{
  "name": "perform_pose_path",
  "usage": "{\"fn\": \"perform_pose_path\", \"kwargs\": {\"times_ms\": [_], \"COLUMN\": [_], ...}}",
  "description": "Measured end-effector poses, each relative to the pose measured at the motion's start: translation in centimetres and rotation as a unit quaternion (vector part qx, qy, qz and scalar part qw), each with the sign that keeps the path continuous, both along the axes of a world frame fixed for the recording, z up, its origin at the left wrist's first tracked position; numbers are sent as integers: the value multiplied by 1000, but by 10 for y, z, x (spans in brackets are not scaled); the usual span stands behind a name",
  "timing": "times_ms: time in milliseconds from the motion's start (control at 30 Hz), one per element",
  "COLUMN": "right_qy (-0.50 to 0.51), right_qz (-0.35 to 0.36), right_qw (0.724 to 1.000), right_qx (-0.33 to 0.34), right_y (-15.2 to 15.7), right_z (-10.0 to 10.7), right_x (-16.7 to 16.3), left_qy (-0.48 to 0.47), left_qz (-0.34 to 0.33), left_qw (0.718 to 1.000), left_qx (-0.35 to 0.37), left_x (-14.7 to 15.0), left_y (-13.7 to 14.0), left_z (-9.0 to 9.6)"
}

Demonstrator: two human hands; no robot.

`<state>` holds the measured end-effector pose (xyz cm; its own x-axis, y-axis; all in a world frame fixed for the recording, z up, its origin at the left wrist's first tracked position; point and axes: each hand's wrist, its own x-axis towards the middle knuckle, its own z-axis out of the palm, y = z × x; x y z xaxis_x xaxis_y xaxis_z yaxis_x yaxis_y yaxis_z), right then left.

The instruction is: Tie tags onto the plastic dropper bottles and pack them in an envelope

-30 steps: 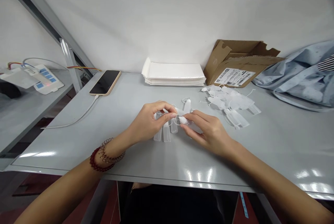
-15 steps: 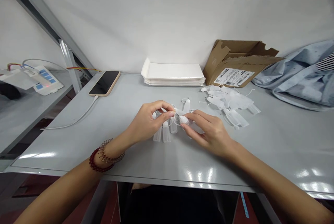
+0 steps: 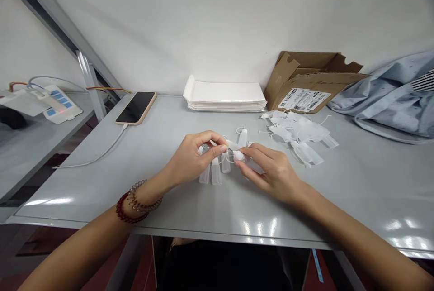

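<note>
My left hand (image 3: 200, 153) is closed in a pinch, thumb against forefinger, at one end of a small whitish piece (image 3: 232, 145). What exactly sits between those fingertips is too small to make out. Close by, my right hand (image 3: 267, 166) grips a small translucent plastic bottle (image 3: 238, 155) by its white top, with the rest of it hidden under the fingers. Several similar bottles (image 3: 216, 174) with thin white cord loops lie around and below my fingertips. Another bottle (image 3: 242, 137) lies just behind my hands.
A pile of translucent bottles (image 3: 307, 151) with cords lies right, before an open cardboard box (image 3: 288, 83). White padded envelopes (image 3: 225, 93) are stacked at the back. A phone (image 3: 137, 107) with a charging cable (image 3: 101, 159) lies left. Grey-blue fabric (image 3: 389, 96) lies far right.
</note>
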<state>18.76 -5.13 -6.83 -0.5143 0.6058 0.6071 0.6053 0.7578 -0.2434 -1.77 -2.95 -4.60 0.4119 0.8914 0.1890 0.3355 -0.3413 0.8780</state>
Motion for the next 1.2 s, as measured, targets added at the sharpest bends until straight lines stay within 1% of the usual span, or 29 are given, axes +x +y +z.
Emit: {"fn": "perform_pose_path", "kwargs": {"times_ms": [367,633,867,1200], "right_qy": [-10,-20,-28,-29], "right_qz": [5,16,21,27], "right_qw": [1000,1000,999,999], "right_qx": [-20,-2,-13,1], "right_y": [-1,-1,-2,-3], "right_z": [0,0,1,0], "right_x": [0,-1,-1,-1], "left_qy": [8,7,12,21], "left_qz": [-13,-17,-23,-22], "left_qw": [1000,1000,999,999], "left_qx": [6,-18,-19,-29], "left_x": [1,3,2,4], "left_y": [0,-2,-4,-6], "left_z": [-3,-6,-6,-7]}}
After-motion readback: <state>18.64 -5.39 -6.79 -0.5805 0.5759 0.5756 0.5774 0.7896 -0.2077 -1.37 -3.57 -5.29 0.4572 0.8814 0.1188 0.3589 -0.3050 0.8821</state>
